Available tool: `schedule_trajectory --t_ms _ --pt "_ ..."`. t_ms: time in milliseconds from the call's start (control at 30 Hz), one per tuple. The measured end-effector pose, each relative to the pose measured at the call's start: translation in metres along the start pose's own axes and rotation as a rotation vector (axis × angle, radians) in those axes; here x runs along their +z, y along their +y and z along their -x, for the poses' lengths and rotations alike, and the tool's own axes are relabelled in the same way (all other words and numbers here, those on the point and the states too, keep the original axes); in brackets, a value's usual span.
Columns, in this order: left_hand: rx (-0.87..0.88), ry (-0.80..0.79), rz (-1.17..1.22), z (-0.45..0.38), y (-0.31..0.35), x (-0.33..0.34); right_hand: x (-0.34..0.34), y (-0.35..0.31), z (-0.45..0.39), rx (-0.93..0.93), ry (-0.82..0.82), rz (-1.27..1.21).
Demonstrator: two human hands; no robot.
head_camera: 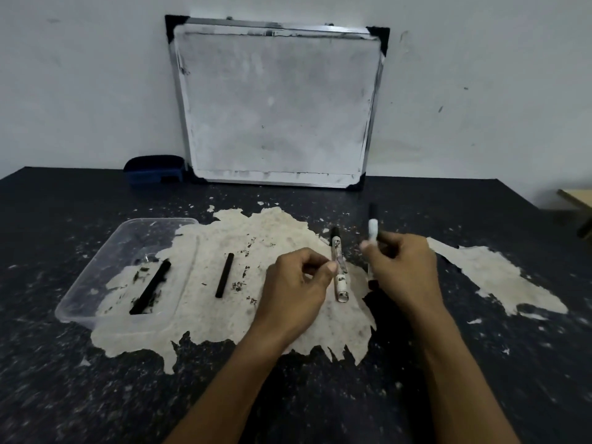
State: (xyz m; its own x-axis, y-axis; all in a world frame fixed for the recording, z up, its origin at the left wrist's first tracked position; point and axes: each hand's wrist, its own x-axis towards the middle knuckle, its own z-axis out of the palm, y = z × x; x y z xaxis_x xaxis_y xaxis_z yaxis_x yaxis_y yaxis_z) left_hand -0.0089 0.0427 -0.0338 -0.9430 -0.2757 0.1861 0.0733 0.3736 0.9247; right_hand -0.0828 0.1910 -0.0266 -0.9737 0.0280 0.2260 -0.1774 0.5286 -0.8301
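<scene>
My left hand (298,280) pinches a white marker body (339,267) with a black tip, held nearly upright over the table; its lower end looks open. My right hand (403,267) grips a second white and black marker (373,225), blurred, pointing up and away. A black stick-like part (224,275) lies on the table left of my left hand. Another black stick (150,286) lies inside a clear plastic tray (80,302) at the left.
A smudged whiteboard (275,107) leans against the wall at the table's back. A blue eraser (153,171) sits to its left. The dark table (96,395) has large worn pale patches. A wooden edge (576,200) shows at far right.
</scene>
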Motion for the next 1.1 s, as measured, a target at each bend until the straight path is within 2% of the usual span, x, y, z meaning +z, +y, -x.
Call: schedule_trajectory --t_ms 100,167,267,533,633,733,800,967,1033,1100 --pt "-0.015 0.046 -0.221 -0.01 -0.001 0.01 0.008 0.01 -0.002 0.038 -0.08 0.339" --pt "-0.04 0.052 -0.385 -0.016 0.0 0.017 0.014 0.011 -0.001 0.042 -0.081 0.431" --pt "-0.09 0.042 -0.551 -0.022 0.011 0.026 0.018 0.009 0.0 0.052 -0.054 0.465" --pt "-0.196 -0.02 -0.579 -0.031 0.032 0.025 0.016 -0.002 0.007 0.094 -0.041 0.464" --pt "-0.257 -0.018 -0.376 -0.037 0.025 0.017 0.014 -0.005 0.009 0.097 -0.046 0.454" --pt "-0.388 -0.09 0.188 -0.029 0.012 0.0 0.011 -0.006 0.01 0.098 -0.067 0.411" --pt "-0.454 -0.137 0.454 -0.021 0.003 -0.013 0.01 -0.01 0.011 0.101 -0.067 0.395" --pt "-0.45 -0.092 0.759 -0.015 -0.011 -0.036 0.009 -0.028 0.018 -0.078 0.046 0.199" --pt "-0.408 -0.044 0.847 -0.017 -0.01 -0.039 0.01 -0.039 0.024 -0.149 -0.01 0.056" --pt "-0.362 -0.004 0.911 -0.02 -0.009 -0.041 0.014 -0.048 0.031 -0.164 -0.15 -0.063"
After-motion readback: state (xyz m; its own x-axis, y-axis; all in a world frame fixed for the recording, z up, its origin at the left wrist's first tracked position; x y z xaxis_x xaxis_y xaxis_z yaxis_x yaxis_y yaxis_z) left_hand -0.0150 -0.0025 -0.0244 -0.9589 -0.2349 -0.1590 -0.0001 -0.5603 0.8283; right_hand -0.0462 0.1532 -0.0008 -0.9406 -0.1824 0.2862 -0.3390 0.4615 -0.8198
